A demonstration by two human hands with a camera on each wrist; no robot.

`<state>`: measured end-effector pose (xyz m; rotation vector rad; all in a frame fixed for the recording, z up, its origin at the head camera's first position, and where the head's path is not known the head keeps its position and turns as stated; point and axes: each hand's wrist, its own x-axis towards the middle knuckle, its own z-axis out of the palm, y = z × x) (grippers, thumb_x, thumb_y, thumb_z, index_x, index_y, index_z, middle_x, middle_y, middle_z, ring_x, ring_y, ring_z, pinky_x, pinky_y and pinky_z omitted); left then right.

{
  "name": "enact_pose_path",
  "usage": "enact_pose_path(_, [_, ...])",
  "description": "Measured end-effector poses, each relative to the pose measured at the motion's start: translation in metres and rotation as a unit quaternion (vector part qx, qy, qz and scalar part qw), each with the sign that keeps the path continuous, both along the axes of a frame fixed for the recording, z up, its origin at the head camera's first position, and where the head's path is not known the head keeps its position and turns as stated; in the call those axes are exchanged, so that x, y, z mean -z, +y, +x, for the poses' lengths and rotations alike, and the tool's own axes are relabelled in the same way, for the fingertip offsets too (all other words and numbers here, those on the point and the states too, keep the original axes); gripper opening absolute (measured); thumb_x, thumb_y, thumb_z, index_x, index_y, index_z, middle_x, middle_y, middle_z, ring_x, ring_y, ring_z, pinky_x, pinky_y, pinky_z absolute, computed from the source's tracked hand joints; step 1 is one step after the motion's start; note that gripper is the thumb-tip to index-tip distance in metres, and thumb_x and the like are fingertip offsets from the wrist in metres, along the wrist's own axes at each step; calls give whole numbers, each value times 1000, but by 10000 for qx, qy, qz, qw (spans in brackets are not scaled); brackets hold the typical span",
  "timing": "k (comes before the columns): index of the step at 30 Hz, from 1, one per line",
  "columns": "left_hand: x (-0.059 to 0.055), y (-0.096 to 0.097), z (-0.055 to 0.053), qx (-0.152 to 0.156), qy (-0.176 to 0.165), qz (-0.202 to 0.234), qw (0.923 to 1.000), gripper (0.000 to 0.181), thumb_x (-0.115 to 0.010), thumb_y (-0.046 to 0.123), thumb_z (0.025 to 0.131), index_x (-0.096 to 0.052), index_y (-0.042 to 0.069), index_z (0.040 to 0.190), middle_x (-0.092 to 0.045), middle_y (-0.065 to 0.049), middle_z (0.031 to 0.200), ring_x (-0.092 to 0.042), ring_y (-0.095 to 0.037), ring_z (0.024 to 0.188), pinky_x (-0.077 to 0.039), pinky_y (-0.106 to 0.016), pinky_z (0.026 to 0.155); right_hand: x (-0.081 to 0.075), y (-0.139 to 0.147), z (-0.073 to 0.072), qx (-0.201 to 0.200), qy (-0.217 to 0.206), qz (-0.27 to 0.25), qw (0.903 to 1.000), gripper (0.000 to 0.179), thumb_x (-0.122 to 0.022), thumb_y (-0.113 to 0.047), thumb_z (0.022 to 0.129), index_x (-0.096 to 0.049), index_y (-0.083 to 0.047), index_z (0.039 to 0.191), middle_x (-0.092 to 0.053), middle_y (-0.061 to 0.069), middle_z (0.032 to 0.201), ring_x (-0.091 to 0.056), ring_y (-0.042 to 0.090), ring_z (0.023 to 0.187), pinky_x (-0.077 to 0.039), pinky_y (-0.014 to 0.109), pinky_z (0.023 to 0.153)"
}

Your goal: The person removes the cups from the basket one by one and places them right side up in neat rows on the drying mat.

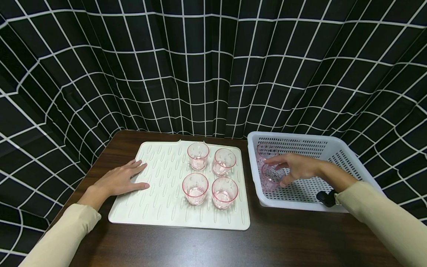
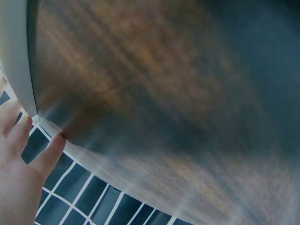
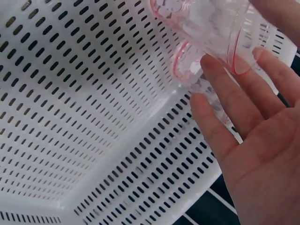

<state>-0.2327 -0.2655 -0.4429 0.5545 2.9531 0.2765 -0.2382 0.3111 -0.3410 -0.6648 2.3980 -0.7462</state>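
I see the right hand (image 1: 297, 167) down inside the basket (image 1: 300, 204), its fingers (image 3: 229, 91) well parted and gently bent, thumb and fingertips on either side of the near glass (image 1: 268, 182). From here I cannot tell whether they press on it; straddling the rim would suit a smooth, round wall. The far glass (image 1: 267, 150) is just beyond, also at the basket's left end.

The left hand (image 1: 125, 180) rests on the left edge of the mat (image 1: 160, 202), fingers spread and nearly straight, gripping nothing; I judge it is there to steady the mat. Four glasses (image 1: 195, 191) stand upright, two by two, on the mat's right half, probably grouped for short reach from the basket.

All are clear, pink-tinted, with deeper pink rims. The mat is cream with slim oval marks, the basket pale slotted plastic, the table (image 1: 166, 244) dark wood-grain.
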Motion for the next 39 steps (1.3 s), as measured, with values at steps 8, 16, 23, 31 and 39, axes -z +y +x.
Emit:
enact_pose_path(8, [-1, 0, 1, -26, -32, -3, 10000, 98, -54, 77, 84, -42, 7, 151, -35, -23, 156, -28, -46, 144, -30, -71, 104, -2, 2, -1, -54, 502, 55, 9987, 83, -88, -21, 74, -49, 2, 144, -55, 21, 139, -58, 40, 119, -46, 57, 99])
enact_pose_path(16, [2, -1, 1, -31, -15, 31, 10000, 98, -54, 77, 84, -43, 7, 151, -35, -23, 156, -28, -47, 144, -30, -71, 104, -16, 1, 0, 550, 1301, -33, 9900, 79, -87, -31, 77, -54, 8, 137, -66, 17, 121, -66, 29, 103, -56, 43, 87])
enact_pose_path(23, [2, -1, 0, -23, -22, 15, 10000, 98, -53, 78, 84, -43, 7, 151, -35, -23, 156, -28, -47, 144, -30, -72, 104, -25, 0, 2, 1117, 2111, -260, 9707, 68, -84, -30, 81, -59, 8, 131, -70, 17, 110, -64, 22, 83, -57, 27, 70])
enact_pose_path(31, [3, 0, 0, -41, -35, 40, 10000, 98, -54, 78, 84, -43, 7, 151, -35, -22, 156, -28, -47, 144, -30, -72, 103, -35, -13, 2, 1791, 2656, -265, 9469, 71, -79, -39, 85, -57, 7, 134, -69, 23, 112, -63, 27, 85, -53, 28, 66])
enact_pose_path(39, [2, -1, -1, -47, -37, 38, 10000, 98, -54, 78, 83, -43, 7, 151, -35, -22, 156, -28, -46, 144, -31, -71, 103, -41, -33, -1, 2320, 2967, -459, 9252, 75, -75, -45, 87, -54, 4, 139, -67, 21, 112, -62, 28, 95, -51, 22, 68])
